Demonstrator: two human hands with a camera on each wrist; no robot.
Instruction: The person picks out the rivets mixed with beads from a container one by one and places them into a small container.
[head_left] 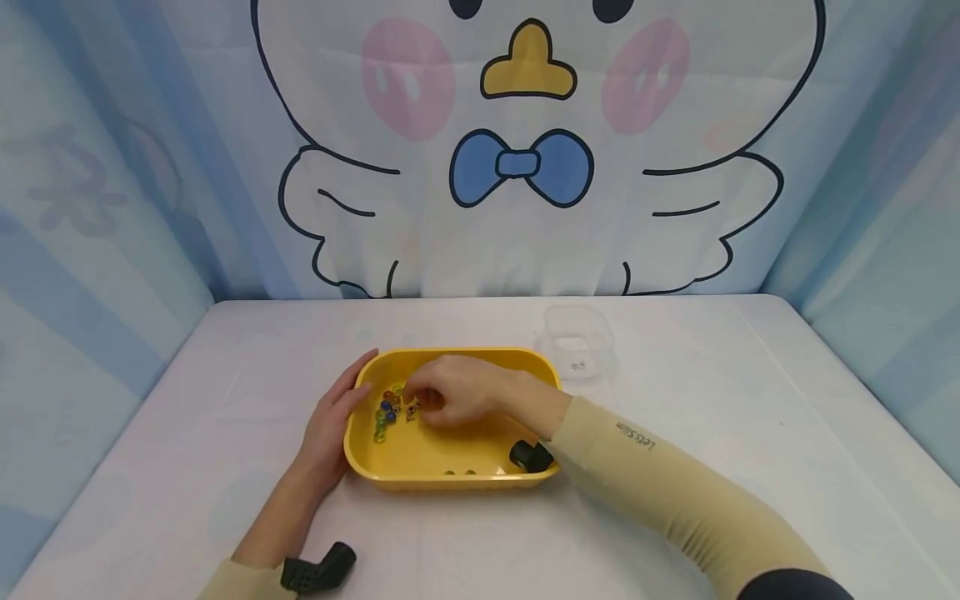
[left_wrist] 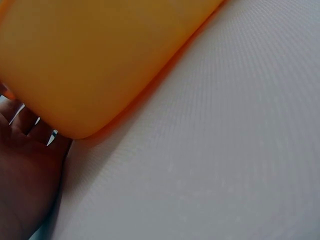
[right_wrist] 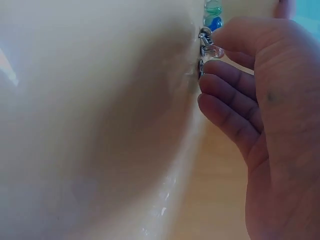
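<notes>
A yellow tray (head_left: 420,462) stands on the white table. My left hand (head_left: 330,425) holds its left end, thumb over the rim and fingers along the outer wall; the left wrist view shows those fingers against the tray's side. Inside the tray, my right hand (head_left: 461,392) reaches down with bent fingers at a group of glass beads (head_left: 380,425) in green, blue and amber. In the right wrist view, a small silver metal piece (right_wrist: 205,37) and a clear bead (right_wrist: 215,51) lie right at the fingertips. I cannot tell whether the fingers pinch one.
Behind the tray's right corner is a clear plastic container (head_left: 577,333) with a few tiny pieces in it. Small round beads (head_left: 470,472) lie along the tray's front wall. Patterned curtains (head_left: 517,250) enclose the table's back and sides.
</notes>
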